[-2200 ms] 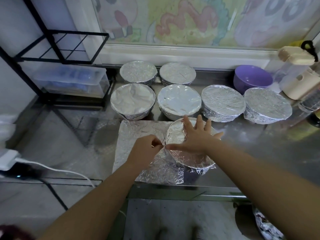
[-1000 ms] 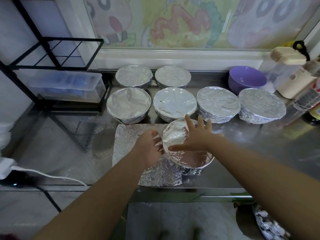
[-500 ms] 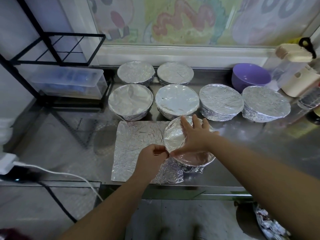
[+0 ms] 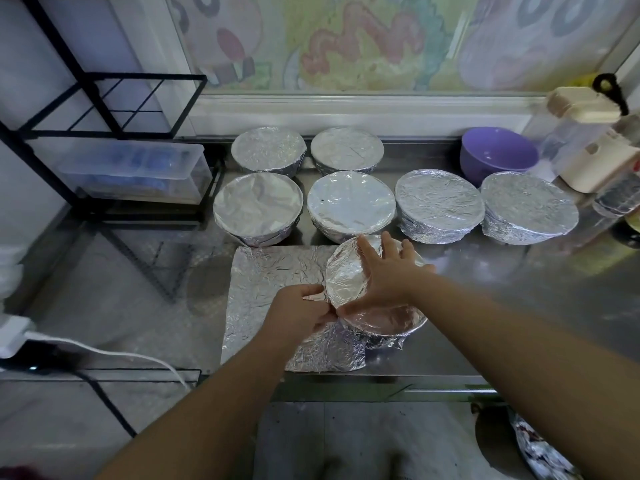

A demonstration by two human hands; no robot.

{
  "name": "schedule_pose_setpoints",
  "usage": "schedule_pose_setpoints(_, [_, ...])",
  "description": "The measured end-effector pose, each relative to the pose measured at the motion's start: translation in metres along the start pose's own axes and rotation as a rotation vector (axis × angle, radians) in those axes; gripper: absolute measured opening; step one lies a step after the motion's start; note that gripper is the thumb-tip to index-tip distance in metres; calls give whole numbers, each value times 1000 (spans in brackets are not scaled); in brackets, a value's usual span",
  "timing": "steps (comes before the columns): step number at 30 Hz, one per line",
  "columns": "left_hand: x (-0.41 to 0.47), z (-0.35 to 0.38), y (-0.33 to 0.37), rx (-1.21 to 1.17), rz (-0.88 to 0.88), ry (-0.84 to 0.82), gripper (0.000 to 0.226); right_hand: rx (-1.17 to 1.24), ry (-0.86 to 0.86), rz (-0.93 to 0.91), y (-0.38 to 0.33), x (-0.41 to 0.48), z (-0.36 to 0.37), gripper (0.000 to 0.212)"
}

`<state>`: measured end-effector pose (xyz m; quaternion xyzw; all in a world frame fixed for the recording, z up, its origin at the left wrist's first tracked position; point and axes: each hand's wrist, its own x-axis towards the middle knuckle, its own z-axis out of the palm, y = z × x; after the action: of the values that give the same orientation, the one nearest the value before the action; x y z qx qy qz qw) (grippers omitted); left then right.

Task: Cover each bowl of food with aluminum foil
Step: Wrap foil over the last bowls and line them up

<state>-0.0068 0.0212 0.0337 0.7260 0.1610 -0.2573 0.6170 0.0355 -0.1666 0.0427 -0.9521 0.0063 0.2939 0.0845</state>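
Note:
A bowl (image 4: 388, 323) stands near the front edge of the steel counter, its top wrapped in a foil sheet (image 4: 263, 289) that spreads flat to its left. My right hand (image 4: 384, 275) lies flat with spread fingers on the foil-covered top. My left hand (image 4: 301, 313) pinches the foil at the bowl's left rim. Behind them stand several foil-covered bowls, among them one (image 4: 258, 207) at the left and one (image 4: 530, 211) at the right.
An uncovered purple bowl (image 4: 498, 155) sits at the back right beside cream-lidded containers (image 4: 588, 140). A black wire rack (image 4: 104, 109) with a clear plastic box (image 4: 135, 174) stands at the left. A white cable (image 4: 104, 355) runs along the front left. Crumpled foil (image 4: 540, 452) lies below the counter.
My left hand has slid along the bowl's left rim toward the front, still gripping foil there. My right hand stays flat on the covered top.

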Motion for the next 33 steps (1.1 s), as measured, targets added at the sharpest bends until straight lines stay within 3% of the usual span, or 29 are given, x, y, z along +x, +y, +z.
schedule_pose_setpoints(3, [-4, -10, 15, -180, -172, -122, 12, -9, 4, -5, 0, 0, 0, 154])
schedule_pose_setpoints(9, [-2, -23, 18, -253, -318, -266, 31, -6, 17, 1, 0, -1, 0, 155])
schedule_pose_setpoints(12, [0, -22, 12, -196, -268, -234, 33, -2, 30, 31, -1, -2, 4, 154])
schedule_pose_setpoints(17, [1, -10, 17, -354, -181, -204, 36, -61, 21, 75, 4, -1, -2, 153])
schedule_pose_setpoints(21, [3, -4, 28, -472, -132, -168, 29, -112, 22, -62, 10, 12, -3, 164])
schedule_pose_setpoints(27, [-2, 0, 7, -441, 59, -109, 33, -84, -31, -76, 6, 8, -6, 155])
schedule_pose_setpoints(33, [3, 1, -27, -524, 19, -44, 29, -86, -37, -73, 6, 13, -4, 161])
